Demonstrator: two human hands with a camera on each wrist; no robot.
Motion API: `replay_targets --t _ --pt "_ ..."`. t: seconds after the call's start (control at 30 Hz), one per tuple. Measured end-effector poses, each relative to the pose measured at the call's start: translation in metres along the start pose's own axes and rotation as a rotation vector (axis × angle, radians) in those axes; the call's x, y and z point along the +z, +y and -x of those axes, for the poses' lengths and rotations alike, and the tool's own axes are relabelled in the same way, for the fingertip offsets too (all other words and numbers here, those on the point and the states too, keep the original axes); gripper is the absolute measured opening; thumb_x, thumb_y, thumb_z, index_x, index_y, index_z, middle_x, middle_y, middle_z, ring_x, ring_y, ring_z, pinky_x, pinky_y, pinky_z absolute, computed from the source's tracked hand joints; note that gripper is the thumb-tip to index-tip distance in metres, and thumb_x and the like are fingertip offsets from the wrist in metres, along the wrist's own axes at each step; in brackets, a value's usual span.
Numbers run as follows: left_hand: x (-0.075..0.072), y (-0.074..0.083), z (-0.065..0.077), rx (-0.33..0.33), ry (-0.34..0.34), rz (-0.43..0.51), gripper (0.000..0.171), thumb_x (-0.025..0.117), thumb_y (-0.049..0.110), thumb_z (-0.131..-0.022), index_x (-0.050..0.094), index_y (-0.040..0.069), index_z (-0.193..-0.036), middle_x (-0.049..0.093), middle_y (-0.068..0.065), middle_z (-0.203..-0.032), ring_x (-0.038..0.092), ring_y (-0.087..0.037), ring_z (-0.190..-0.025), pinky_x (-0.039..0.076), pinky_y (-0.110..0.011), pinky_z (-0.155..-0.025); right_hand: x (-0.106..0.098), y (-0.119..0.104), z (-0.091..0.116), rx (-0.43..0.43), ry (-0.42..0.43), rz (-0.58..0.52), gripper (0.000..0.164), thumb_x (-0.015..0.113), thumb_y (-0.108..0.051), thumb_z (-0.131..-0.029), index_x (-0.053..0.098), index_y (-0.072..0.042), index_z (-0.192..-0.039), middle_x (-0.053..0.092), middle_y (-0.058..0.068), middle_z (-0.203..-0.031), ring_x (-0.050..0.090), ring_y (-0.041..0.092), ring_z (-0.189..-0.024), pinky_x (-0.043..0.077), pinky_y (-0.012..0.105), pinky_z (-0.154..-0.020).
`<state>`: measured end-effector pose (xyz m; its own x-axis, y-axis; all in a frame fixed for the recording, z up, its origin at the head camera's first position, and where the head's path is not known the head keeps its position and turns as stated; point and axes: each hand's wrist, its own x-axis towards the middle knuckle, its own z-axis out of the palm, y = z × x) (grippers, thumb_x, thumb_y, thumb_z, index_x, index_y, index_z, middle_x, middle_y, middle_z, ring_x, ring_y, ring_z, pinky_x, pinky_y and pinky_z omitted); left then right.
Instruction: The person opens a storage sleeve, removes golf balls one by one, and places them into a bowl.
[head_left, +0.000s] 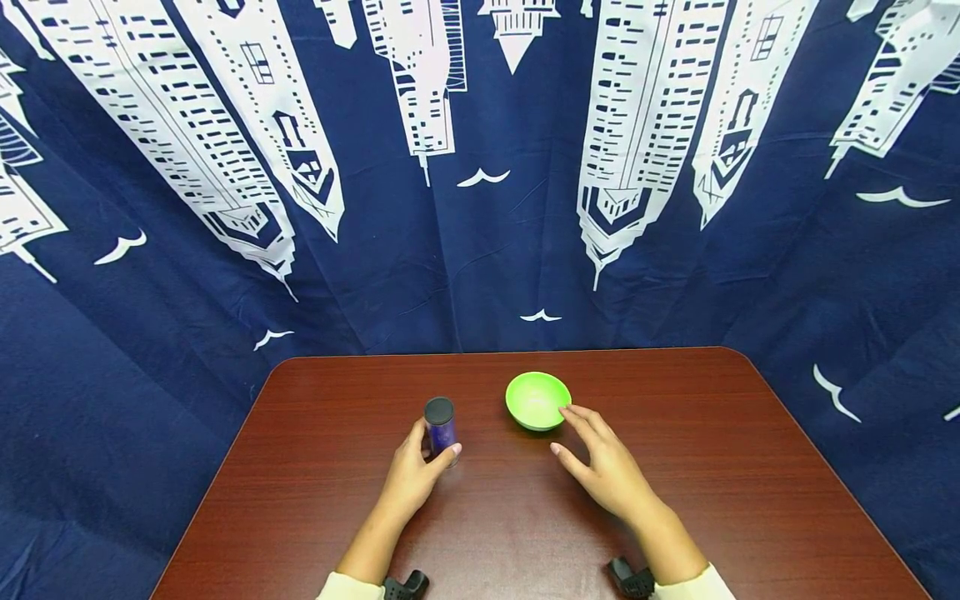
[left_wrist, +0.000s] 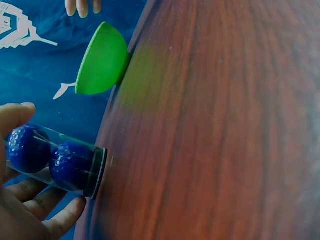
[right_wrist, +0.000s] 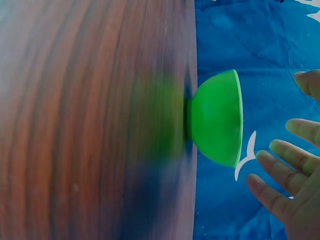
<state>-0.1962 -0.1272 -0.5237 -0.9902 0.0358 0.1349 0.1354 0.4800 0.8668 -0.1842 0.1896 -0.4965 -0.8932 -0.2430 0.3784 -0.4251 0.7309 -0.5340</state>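
Observation:
A clear tube (head_left: 441,427) with a dark cap stands upright on the left half of the table. Through its wall in the left wrist view, two blue textured balls (left_wrist: 72,165) show. My left hand (head_left: 411,473) holds the tube, thumb on the near right side and fingers around the left. To the right and farther back sits a green bowl (head_left: 537,402), its inside bare. My right hand (head_left: 611,471) hovers beside the bowl's right rim with fingers spread and holds nothing. In the right wrist view, a gap separates these fingers (right_wrist: 272,192) from the bowl.
The reddish-brown wooden table (head_left: 510,533) has rounded far corners. Behind it hangs a dark blue cloth (head_left: 480,250) with white building and bird prints. A black wrist device (head_left: 632,577) shows at the right cuff, another (head_left: 407,586) at the left.

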Motion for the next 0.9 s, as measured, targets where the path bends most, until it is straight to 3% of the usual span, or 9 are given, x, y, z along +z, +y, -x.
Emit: replay_targets --t 0.4,0.77,0.9 --pt "0.005 -0.002 0.003 -0.019 0.009 0.036 0.058 0.07 0.039 -0.095 0.049 0.013 -0.142 0.065 -0.016 -0.13 0.067 -0.034 -0.116 0.057 -0.048 -0.094 0.009 -0.012 0.002 -0.03 -0.04 -0.037 0.051 0.067 -0.035 -0.098 0.056 -0.014 -0.142 0.055 0.001 -0.143 0.058 0.028 -0.131 0.052 0.05 -0.102" --pt "0.009 0.006 0.007 0.016 -0.005 0.015 0.064 0.07 0.039 -0.095 0.046 0.013 -0.148 0.057 -0.016 -0.142 0.061 -0.039 -0.125 0.053 -0.054 -0.101 0.018 -0.022 -0.002 -0.086 -0.025 -0.036 0.045 0.069 -0.034 -0.097 0.06 -0.017 -0.138 0.06 -0.005 -0.135 0.063 0.018 -0.123 0.054 0.045 -0.099" --pt "0.012 0.008 0.007 0.052 -0.003 -0.017 0.062 0.071 0.039 -0.094 0.049 0.014 -0.146 0.059 -0.013 -0.139 0.061 -0.038 -0.125 0.053 -0.054 -0.1 0.019 -0.026 -0.003 -0.097 -0.026 -0.049 0.046 0.068 -0.035 -0.097 0.06 -0.018 -0.139 0.06 -0.007 -0.134 0.063 0.017 -0.123 0.054 0.045 -0.099"
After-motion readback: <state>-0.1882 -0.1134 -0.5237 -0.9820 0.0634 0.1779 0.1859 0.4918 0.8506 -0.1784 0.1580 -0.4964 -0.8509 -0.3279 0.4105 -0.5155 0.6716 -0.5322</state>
